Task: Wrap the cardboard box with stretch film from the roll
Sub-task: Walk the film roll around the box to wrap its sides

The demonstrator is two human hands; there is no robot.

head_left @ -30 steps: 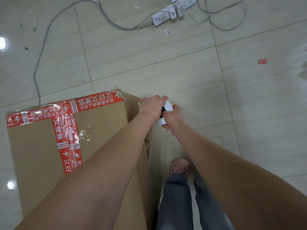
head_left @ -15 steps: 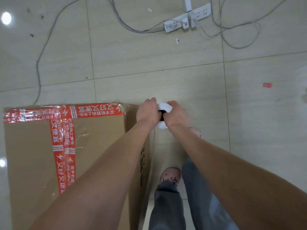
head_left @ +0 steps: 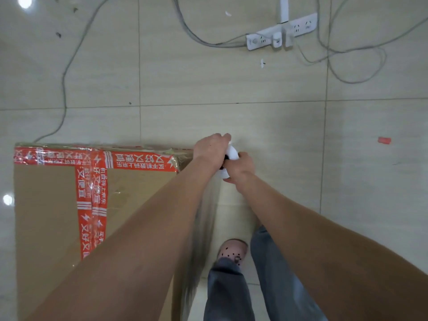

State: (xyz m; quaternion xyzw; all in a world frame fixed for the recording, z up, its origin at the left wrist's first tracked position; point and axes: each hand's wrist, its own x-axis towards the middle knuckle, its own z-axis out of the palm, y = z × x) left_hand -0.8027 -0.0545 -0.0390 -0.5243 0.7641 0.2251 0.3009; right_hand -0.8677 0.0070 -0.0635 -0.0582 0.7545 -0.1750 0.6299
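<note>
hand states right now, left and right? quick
Left hand: closed, gripping the white stretch-film roll.
Right hand: closed, gripping the same roll.

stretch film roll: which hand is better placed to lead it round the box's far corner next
Probably the left hand: it grips the roll on the side nearest the cardboard box, right at its far corner. The right hand grips the outer side, away from the box.

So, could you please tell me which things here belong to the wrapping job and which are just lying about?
Part of the job: brown cardboard box with red printed tape; white-capped roll of clear stretch film, gripped by left hand and right hand.
Just lying about: white power strip; grey cables; small red scrap; white paper bits.
</note>
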